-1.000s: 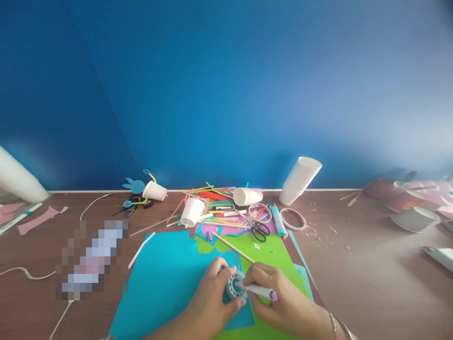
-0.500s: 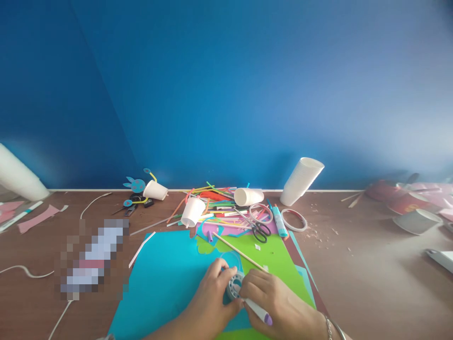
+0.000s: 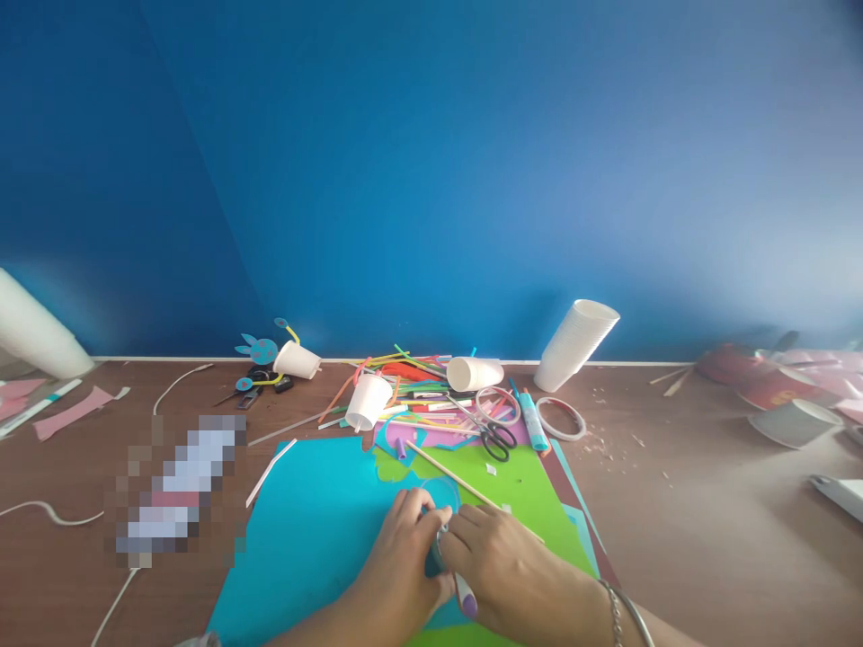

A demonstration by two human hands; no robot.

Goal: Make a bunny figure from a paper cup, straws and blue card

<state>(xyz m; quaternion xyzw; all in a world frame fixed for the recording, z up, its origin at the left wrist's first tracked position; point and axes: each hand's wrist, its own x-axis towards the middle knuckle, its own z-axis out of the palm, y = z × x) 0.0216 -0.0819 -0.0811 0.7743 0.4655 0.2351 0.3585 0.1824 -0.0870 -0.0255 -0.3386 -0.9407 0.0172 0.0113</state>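
My left hand (image 3: pixel 408 548) is curled around a small round tape roll (image 3: pixel 433 553) on the blue paper (image 3: pixel 316 530). Closed on a white marker (image 3: pixel 465 594) with a purple end, my right hand (image 3: pixel 495 557) meets the right side of the roll and hides much of it. The marker's other end is out of sight behind my fingers. Just beyond my hands, a thin circle outline shows on the blue paper, beside the green paper (image 3: pixel 526 494). A wooden stick (image 3: pixel 458 481) lies across the green sheet, and a purple cap (image 3: pixel 401 448) rests further back.
Scissors (image 3: pixel 497 440), tape rings (image 3: pixel 561 419), a glue tube (image 3: pixel 534 422) and many coloured straws (image 3: pixel 418 368) lie behind the papers. White cups (image 3: pixel 369 402) stand or lie among them. A tall cup stack (image 3: pixel 576 346) leans near the wall.
My right hand has shifted slightly left over the roll, covering more of it. The marker's purple end has moved left and now points more steeply toward me. My left hand has hardly moved.
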